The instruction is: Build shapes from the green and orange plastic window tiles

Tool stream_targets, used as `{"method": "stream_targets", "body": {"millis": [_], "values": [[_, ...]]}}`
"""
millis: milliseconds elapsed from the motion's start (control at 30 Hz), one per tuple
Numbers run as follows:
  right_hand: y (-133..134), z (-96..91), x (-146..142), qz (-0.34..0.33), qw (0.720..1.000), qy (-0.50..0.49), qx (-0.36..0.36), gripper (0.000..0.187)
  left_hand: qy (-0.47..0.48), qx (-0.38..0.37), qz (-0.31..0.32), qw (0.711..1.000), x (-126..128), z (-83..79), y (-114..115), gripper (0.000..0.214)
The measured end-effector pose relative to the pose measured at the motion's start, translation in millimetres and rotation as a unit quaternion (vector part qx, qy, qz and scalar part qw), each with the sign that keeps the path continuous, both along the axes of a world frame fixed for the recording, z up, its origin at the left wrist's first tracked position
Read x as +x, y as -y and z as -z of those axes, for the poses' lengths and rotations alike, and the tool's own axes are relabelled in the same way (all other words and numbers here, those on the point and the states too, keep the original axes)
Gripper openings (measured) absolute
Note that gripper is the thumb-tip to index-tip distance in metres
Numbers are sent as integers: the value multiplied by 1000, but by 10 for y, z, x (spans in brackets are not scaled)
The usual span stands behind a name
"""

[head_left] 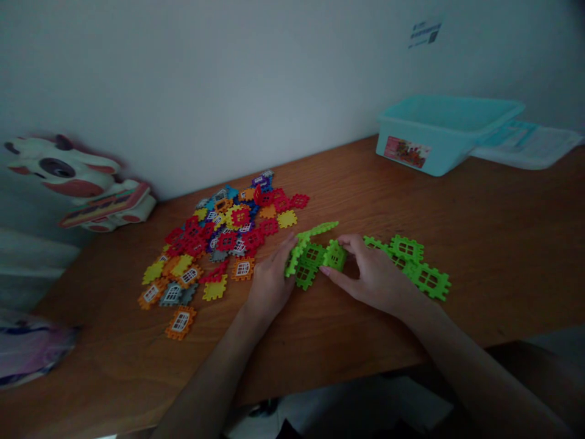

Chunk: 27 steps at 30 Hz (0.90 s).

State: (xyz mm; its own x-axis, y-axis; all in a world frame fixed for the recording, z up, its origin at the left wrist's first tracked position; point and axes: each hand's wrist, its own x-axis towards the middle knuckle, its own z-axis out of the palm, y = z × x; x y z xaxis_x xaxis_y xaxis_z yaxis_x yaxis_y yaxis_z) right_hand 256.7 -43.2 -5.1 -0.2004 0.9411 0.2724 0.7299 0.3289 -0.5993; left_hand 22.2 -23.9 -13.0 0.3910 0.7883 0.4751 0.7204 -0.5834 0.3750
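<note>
Right hand: my right hand (372,274) is curved over a square green waffle block (335,256), with my forefinger on its top edge and my thumb reaching along its lower side, so I'm grasping it.

Left hand: my left hand (270,277) is not clenched. My fingers (283,253) are extended, and their tips touch the left side of the green block cluster (305,262). I cannot tell whether they are gripping it.

Green block cluster: it sits on the desk (503,244) between my hands, and the square green waffle block joins it on the right. A lighter green strip of blocks (317,230) stands tilted along its top.

Second green build: this green block row (411,262) lies just beyond my right hand, partly behind it.

Loose pieces: a scattered pile of multicoloured waffle blocks (214,238) lies left of my left hand. Many are red, orange, yellow, blue, or grey, and some have white window inserts.

Back of desk: a teal plastic bin (450,134) with a picture sticker (406,151) stands against the wall (205,91), partly on a printed paper sheet (530,145).

Far left: a white cow-patterned toy (59,167) sits beyond the pile, and a plastic bag (27,347) lies at the desk's edge.
</note>
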Motion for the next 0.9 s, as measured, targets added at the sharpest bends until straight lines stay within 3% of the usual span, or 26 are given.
{"method": "stream_targets", "body": {"millis": [133,267,433,633,900], "values": [[-20,-62,12,-21,998,-34,45,44,4,-9,2,1000,-13,3,-3,57],[-43,-110,21,6,996,-61,67,41,15,-19,11,1000,13,23,17,61],[-32,-89,-5,7,987,-158,15,41,44,-33,11,998,51,62,27,65],[-24,-44,-35,-35,947,-314,-59,41,51,-35,38,997,96,51,40,67],[-16,-58,-33,-47,915,-373,-145,44,36,-53,53,997,119,28,77,76]]}}
